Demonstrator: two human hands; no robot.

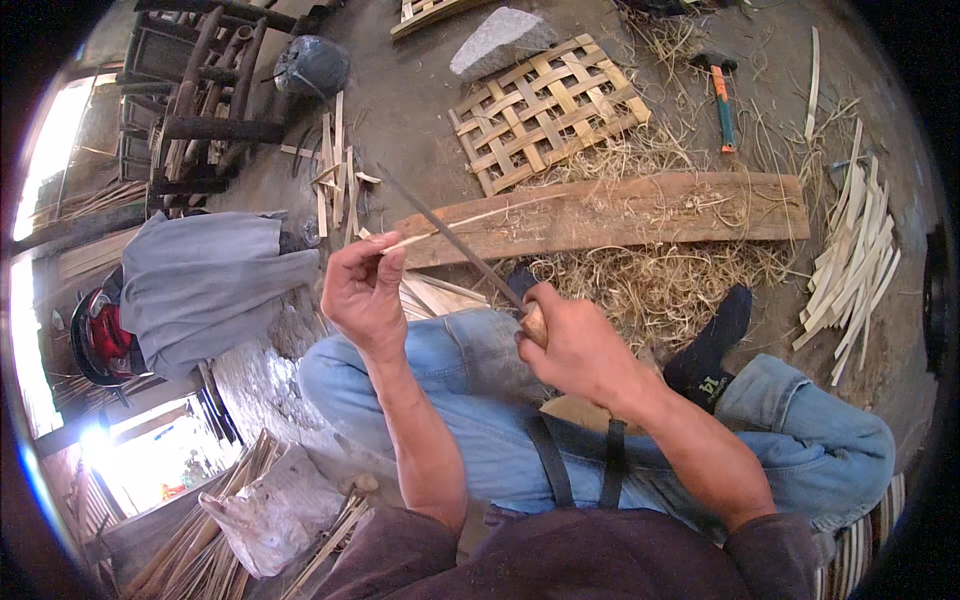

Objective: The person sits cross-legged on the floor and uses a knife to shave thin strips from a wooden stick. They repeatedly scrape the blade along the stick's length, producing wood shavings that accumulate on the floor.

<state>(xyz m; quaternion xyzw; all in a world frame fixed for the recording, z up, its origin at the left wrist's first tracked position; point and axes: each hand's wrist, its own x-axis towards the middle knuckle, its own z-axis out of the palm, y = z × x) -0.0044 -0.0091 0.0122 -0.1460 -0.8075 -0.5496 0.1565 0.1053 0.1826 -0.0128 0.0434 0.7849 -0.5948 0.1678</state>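
Note:
My left hand (368,290) pinches one end of a thin pale bamboo strip (470,217), which points away to the right over a wooden plank (690,205). In my right hand (585,345) is a long, narrow-bladed knife (445,232), its wooden handle (535,324) wrapped by the fingers. The dark blade slants up and left, crossing the strip a little to the right of my left fingers. I cannot tell whether blade and strip touch. Beneath my hands are my bent legs in blue jeans (440,400).
Curly shavings (650,290) lie around the plank. Beyond it are a woven lattice panel (550,110), a grey stone (502,42) and a hammer (722,100). Split strips (852,250) are piled at right. A grey cloth (205,285) and a plastic bag (275,510) are at left.

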